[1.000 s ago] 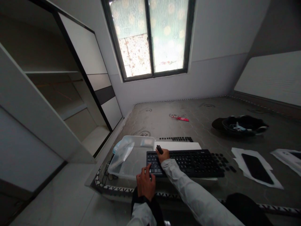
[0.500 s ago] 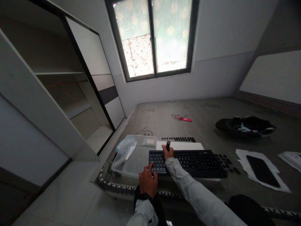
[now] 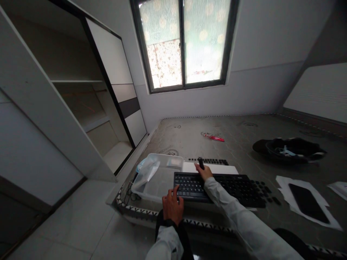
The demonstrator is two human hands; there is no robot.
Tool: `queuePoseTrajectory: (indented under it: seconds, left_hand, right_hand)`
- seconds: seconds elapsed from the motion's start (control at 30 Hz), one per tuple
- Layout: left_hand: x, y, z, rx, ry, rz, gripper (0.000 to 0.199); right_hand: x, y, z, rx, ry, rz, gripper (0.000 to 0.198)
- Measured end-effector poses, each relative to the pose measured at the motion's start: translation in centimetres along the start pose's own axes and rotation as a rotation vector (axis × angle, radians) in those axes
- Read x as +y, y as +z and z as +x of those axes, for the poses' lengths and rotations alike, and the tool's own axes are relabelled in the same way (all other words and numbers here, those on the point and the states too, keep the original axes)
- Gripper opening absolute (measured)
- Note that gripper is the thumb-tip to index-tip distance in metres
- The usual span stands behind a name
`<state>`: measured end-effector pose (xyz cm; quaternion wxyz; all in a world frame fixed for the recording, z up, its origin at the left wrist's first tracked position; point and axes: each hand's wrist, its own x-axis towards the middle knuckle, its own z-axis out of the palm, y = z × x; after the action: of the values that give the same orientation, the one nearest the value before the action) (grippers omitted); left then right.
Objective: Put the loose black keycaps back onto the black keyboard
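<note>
A black keyboard (image 3: 189,185) lies across the front of a grey mattress, with keys gone from part of its right half. My left hand (image 3: 172,207) grips its near left corner, fingertips on top and thumb at the front edge. Above the upper middle of the keyboard, my right hand (image 3: 205,172) is closed round a short dark tool (image 3: 201,163) that sticks up from the fist; its lower end is hidden. Loose black keycaps (image 3: 214,161) stand in rows behind the keyboard, and others (image 3: 264,189) lie at its right end.
Left of the keyboard sits a clear plastic box (image 3: 159,184) with a plastic bag inside. A white flat piece (image 3: 222,168) shows behind the keyboard. Farther right are a phone (image 3: 309,202) on white paper and a black cap (image 3: 292,150). A red packet (image 3: 217,138) lies farther back.
My right hand has shifted slightly right along the keyboard, and the tool now leans to the left. My left hand stays at the corner. The whole view has moved a little.
</note>
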<state>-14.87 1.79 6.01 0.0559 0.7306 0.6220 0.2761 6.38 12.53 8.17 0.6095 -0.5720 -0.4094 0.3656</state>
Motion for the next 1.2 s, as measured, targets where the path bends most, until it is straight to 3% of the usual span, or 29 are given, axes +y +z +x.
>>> queuePoseTrajectory:
  seconds: [0.2, 0.27, 0.53, 0.7, 0.97, 1.07, 1.2]
  left_hand:
    - [0.1, 0.0, -0.1, 0.017, 0.009, 0.016, 0.045]
    - [0.2, -0.1, -0.1, 0.014, 0.000, 0.026, 0.044]
    - [0.0, -0.1, -0.1, 0.012, 0.019, 0.043, 0.045]
    - [0.1, -0.4, -0.2, -0.009, 0.030, 0.036, 0.045]
    - [0.1, 0.3, -0.5, 0.035, 0.033, 0.106, 0.048]
    - [0.7, 0.3, -0.7, 0.072, 0.028, 0.149, 0.048]
    - [2.1, 0.0, -1.1, 0.162, 0.025, 0.204, 0.051]
  right_hand:
    - [0.5, -1.7, -0.9, -0.293, -0.210, -0.838, 0.020]
    - [0.6, -1.7, -1.3, -0.329, -0.214, -0.914, 0.016]
    - [0.2, -2.9, -2.8, -0.284, -0.258, -0.864, 0.015]
    - [0.2, -7.4, -4.8, -0.203, -0.316, -0.758, 0.021]
    - [2.3, -16.5, -8.3, 0.102, -0.492, -0.701, 0.028]
    - [3.3, -18.2, -9.8, 0.214, -0.504, -0.697, 0.029]
    - [4.3, -18.2, -10.9, 0.179, -0.547, -0.670, 0.028]
